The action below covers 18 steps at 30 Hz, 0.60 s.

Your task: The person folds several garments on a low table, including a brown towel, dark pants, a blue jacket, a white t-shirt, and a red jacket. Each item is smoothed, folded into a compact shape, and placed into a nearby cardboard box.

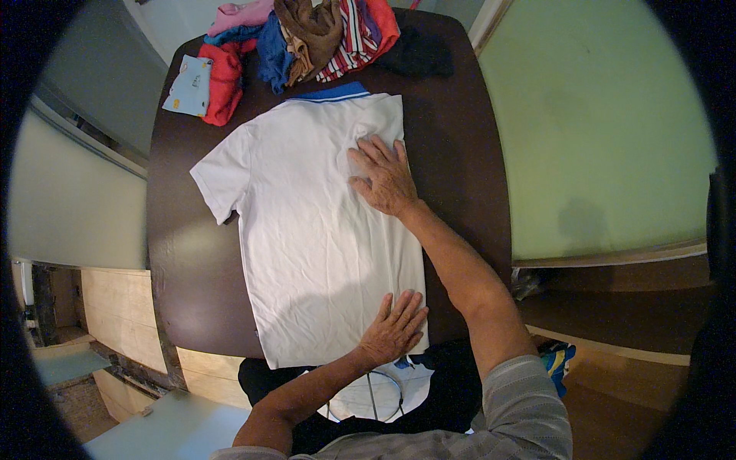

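Note:
A white short-sleeved shirt (310, 230) with a blue collar lies spread on the dark brown table (190, 287), its collar at the far end and its lower hem just past the near edge. My left hand (392, 329) rests flat on the lower right part of the shirt, fingers slightly apart. Farther up, my right hand (382, 175) lies on the cloth near the shirt's right side, below the sleeve, with spread fingers. The right sleeve looks folded in, while the left sleeve extends outward. Neither hand grips the fabric.
Along the far edge are heaped clothes: a light blue printed cloth (190, 86), a red garment (222, 86), a brown garment (313, 29), a striped garment (352, 46) and a black cloth (417, 52). A green panel (598, 132) stands at the right, above wooden shelving (621, 299).

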Available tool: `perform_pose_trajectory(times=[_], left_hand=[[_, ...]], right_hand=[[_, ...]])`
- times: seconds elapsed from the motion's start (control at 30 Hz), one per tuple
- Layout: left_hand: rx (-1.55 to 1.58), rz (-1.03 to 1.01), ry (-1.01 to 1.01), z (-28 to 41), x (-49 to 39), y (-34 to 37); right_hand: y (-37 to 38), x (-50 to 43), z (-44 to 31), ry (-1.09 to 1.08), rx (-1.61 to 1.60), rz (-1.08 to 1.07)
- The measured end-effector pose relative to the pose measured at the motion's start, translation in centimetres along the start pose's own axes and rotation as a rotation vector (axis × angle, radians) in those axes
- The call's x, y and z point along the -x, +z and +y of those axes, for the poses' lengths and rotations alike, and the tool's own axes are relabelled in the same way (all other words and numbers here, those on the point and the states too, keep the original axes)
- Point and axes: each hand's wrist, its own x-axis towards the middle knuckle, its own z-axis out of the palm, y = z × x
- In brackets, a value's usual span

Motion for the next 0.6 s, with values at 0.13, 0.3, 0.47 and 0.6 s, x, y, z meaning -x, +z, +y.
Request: perform_pose_trajectory(times=[0.13, 0.3, 0.47, 0.6], left_hand=[[-0.005, -0.020, 0.005, 0.0, 0.2, 0.1], [-0.005, 0.004, 0.002, -0.1, 0.2, 0.2], [0.125, 0.108, 0.003, -0.1, -0.2, -0.7], [0.335, 0.426, -0.083, -6.2, -2.9, -5.0]], right_hand=[[0.2, 0.0, 0.1, 0.040, -0.033, 0.058], [0.9, -0.2, 0.5, 0.155, 0.024, 0.218], [1.0, 0.1, 0.6, 0.164, 0.071, 0.131], [1.1, -0.2, 0.7, 0.125, 0.068, 0.184]])
